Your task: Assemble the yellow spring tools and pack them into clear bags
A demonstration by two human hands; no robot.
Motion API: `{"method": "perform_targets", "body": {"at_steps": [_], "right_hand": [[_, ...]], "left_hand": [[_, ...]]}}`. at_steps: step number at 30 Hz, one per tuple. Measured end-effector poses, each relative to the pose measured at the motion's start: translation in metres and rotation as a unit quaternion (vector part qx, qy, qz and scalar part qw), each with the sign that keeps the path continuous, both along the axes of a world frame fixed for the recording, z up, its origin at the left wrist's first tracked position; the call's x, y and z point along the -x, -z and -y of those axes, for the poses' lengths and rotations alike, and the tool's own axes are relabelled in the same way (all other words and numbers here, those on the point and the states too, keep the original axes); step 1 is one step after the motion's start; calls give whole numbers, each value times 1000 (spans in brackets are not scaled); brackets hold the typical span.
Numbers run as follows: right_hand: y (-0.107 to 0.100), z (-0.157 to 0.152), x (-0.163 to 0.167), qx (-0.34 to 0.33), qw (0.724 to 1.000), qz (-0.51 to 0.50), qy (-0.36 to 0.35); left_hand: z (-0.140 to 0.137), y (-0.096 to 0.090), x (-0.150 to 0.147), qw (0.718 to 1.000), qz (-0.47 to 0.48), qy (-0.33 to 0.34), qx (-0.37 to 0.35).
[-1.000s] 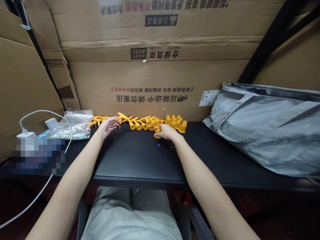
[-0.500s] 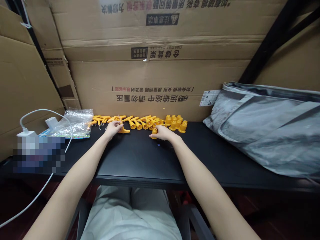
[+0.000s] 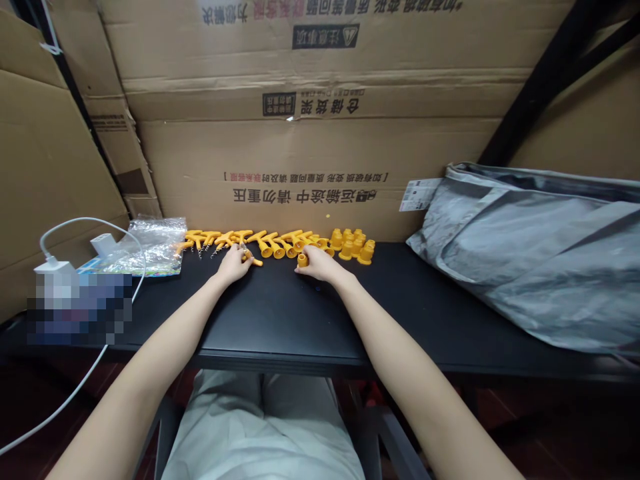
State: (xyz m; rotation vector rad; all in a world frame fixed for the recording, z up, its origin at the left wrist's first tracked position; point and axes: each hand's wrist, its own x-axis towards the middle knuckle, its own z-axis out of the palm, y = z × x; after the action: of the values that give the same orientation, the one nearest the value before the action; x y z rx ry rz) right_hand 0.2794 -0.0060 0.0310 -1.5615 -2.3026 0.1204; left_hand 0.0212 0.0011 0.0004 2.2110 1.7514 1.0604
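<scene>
My left hand (image 3: 233,265) is closed on a yellow corkscrew (image 3: 256,262) with a T-shaped handle, part of it covered by the fingers. Between the thumb and fingers of my right hand (image 3: 319,264) is a small yellow bell-shaped cap (image 3: 303,261). The two pieces are apart, just above the black tabletop (image 3: 280,313). Behind my left hand lie loose yellow corkscrews (image 3: 200,238) with bare metal spirals. Corkscrews with caps fitted (image 3: 279,251) lie in a row between and behind my hands. Several loose caps (image 3: 367,252) stand upright beyond my right hand.
A cardboard sheet (image 3: 310,147) stands behind the table. On the left are a clear plastic bag (image 3: 155,247), a white charger (image 3: 54,270) with a cable, and a blurred-out object. A large grey bag (image 3: 525,260) fills the right side. A small blue speck lies near my right hand.
My left hand has come slightly nearer to me and turned the corkscrew. My right hand has shifted a little left with the cap, narrowing the gap between the hands.
</scene>
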Motion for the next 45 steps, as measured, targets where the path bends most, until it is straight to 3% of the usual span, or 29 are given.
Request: {"method": "perform_targets", "body": {"at_steps": [2,5,11,18,26,32,39,45], "right_hand": [[2,-2,0,-17,1000,-15,-15],[5,-5,0,-38,997,-28,-54],[7,-5,1,-51,994,-33,-94],[8,-5,1,-62,994,-19,-93],[7,-3,1,-29,997,19,-63],[5,1,5,-36,996,10,-82],[8,3,10,-74,989,-40,-123],[8,2,8,-104,984,-66,-128]], "left_hand": [[4,-1,-3,999,-39,-16,-29],[9,-5,-7,998,-57,-35,-16],[10,-7,-6,995,-86,44,10],[8,-2,-6,980,-190,57,-13],[8,-2,-8,986,-152,68,-9],[10,-4,-9,985,-151,81,-19],[18,-11,-23,992,-4,96,-77],[16,-12,-25,977,200,74,9]]}}
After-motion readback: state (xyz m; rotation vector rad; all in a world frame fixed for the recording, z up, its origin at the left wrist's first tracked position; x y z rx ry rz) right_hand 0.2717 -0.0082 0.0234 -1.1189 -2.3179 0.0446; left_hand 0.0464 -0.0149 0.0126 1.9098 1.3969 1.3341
